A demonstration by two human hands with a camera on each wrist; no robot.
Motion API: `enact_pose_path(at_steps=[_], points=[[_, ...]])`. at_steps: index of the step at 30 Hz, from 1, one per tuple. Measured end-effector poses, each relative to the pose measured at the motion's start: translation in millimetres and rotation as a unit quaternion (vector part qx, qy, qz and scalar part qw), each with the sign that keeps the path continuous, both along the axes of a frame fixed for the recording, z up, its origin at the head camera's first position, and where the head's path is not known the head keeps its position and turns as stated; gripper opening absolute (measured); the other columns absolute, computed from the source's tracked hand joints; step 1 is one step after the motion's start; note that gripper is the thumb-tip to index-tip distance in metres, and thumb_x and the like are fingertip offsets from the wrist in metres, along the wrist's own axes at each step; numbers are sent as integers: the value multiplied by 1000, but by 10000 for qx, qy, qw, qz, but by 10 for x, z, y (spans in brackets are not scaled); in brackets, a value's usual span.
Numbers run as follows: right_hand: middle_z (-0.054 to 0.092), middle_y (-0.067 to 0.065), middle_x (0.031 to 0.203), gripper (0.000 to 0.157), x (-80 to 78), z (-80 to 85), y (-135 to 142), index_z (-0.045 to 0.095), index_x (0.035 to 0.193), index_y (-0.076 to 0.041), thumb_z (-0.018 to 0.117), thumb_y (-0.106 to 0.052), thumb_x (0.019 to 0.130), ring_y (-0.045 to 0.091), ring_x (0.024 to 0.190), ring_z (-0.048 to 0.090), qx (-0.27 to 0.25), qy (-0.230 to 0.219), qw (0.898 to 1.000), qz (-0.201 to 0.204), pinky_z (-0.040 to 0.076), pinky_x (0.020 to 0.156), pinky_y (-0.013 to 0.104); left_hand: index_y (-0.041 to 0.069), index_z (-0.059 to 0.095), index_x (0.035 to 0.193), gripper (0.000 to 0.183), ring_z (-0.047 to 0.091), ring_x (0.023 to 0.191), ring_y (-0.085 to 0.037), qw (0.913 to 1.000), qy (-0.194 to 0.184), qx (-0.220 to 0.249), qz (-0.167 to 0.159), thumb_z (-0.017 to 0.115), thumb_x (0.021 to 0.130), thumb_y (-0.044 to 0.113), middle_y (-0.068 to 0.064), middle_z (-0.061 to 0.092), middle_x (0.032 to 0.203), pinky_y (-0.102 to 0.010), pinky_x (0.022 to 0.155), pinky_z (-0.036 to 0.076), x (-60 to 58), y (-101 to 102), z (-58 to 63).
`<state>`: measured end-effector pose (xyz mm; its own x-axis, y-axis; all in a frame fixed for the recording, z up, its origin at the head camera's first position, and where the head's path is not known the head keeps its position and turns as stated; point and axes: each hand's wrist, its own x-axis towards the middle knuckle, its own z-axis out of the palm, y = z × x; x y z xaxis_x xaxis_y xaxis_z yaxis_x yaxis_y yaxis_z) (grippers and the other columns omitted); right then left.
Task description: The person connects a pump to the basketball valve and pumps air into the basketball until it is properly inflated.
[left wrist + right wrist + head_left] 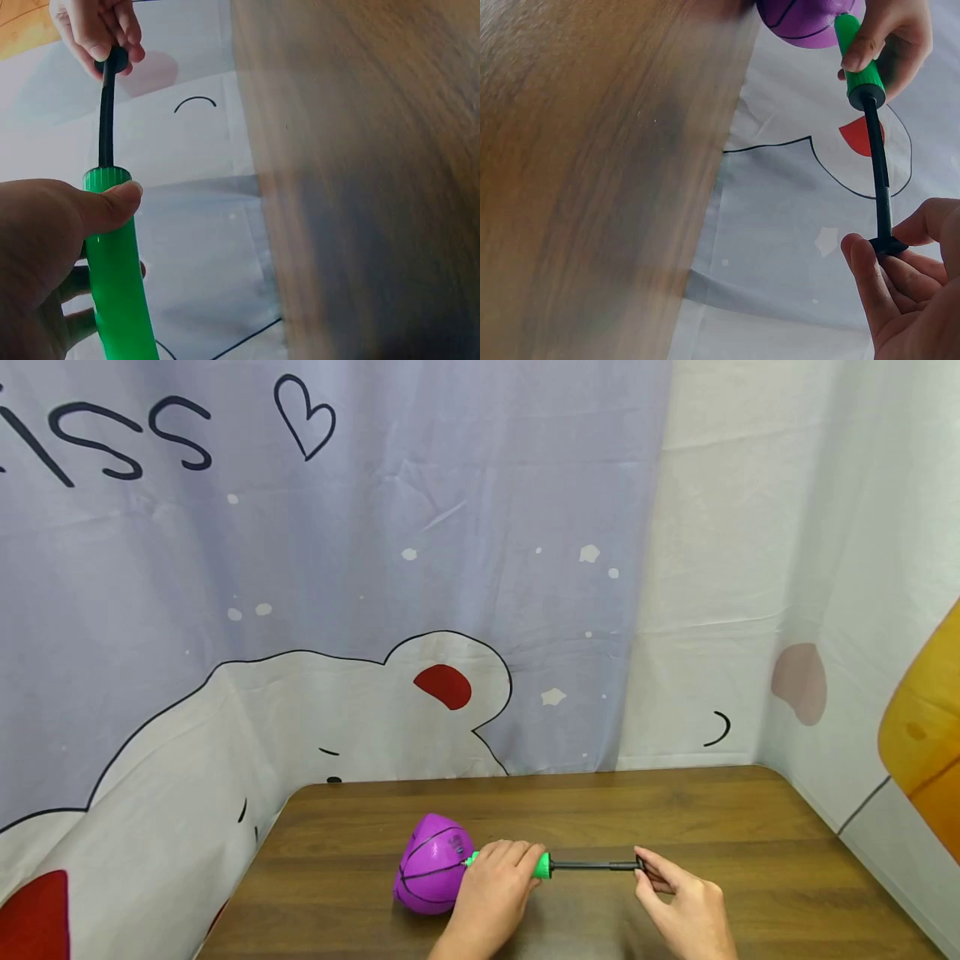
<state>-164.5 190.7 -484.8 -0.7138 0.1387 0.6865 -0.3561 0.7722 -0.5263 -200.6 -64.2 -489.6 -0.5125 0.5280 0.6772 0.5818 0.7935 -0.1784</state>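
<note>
On my head feed, the purple ball with black seam lines (427, 868) is on the brown wood-grain table (337, 806), left of centre. Shape is uneven, peaked on top, not round. The green cylindrical hand pump (118, 277) lies roughly level, tip against the ball's right side; I can't tell how deep the tip sits. Left hand (495, 893) is just beside the ball, grasping the green barrel, thumb along one side, fingers wrapping the other. Thin straight black rod (585, 865) sticks out of the barrel's far end toward the right hand (686, 906). Right-hand thumb and fingertips pinch the small black end handle (889, 245). Hands are well apart, bare rod between them. Behind the table I get a pale blue and white printed fabric curtain (480, 510) with cartoon outlines.
</note>
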Motion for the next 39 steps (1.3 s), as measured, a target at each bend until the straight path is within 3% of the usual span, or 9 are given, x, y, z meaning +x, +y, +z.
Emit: enact_pose_path(at_steps=[11, 15, 22, 27, 30, 34, 39], points=[[78, -2, 80, 34, -5, 20, -28, 80, 104, -11, 81, 1, 73, -18, 66, 60, -63, 114, 9999, -74, 48, 59, 5, 11, 73, 111, 38, 71, 93, -14, 9980, 554, 206, -235, 83, 75, 19, 0, 74, 104, -29, 86, 59, 19, 23, -32], [77, 1, 78, 34, -28, -7, -117, 80, 103, -8, 81, 4, 71, -12, 63, 63, 42, 455, 9990, -8, 50, 56, 8, 9, 73, 108, 34, 71, 89, -15, 9974, 713, 42, -134, 80, 76, 18, -1, 74, 100, -29, 83, 60, 30, 76, -41], [77, 4, 77, 37, -67, -148, -446, 80, 98, -4, 82, 8, 64, -4, 58, 66, 278, 1093, 9929, 371, 53, 53, 12, 9, 74, 107, 38, 69, 84, -13, 9964, 771, -351, 69, 84, 71, 18, 1, 75, 98, -27, 81, 60, 75, 197, -82], [77, 7, 77, 38, -65, -226, -572, 79, 98, 0, 82, 12, 62, -4, 58, 65, 66, 1037, 9912, 824, 52, 53, 10, 10, 75, 105, 37, 68, 83, -12, 9970, 675, -352, -118, 81, 69, 11, 1, 74, 97, -26, 79, 60, 91, 216, -93], [76, 7, 77, 38, -71, -218, -551, 79, 98, 0, 83, 12, 62, -4, 59, 66, 23, 987, 9905, 954, 52, 52, 9, 12, 73, 106, 38, 68, 84, -11, 9978, 598, -222, -185, 86, 70, 15, 4, 73, 97, -26, 82, 59, 83, 184, -91], [76, 4, 76, 38, -92, -164, -420, 80, 98, -4, 83, 8, 62, -5, 58, 65, 269, 1045, 9914, 735, 53, 53, 11, 14, 70, 107, 44, 68, 85, -10, 9986, 493, -33, -198, 90, 70, 25, 6, 71, 97, -26, 86, 58, 59, 102, -66], [76, 0, 74, 36, -74, -62, -206, 80, 100, -7, 81, 6, 66, -10, 60, 63, 244, 711, 9970, 198, 52, 52, 15, 14, 69, 109, 45, 67, 87, -11, 9990, 430, 43, -71, 88, 71, 28, 6, 71, 98, -27, 89, 57, 35, -2, -23]])
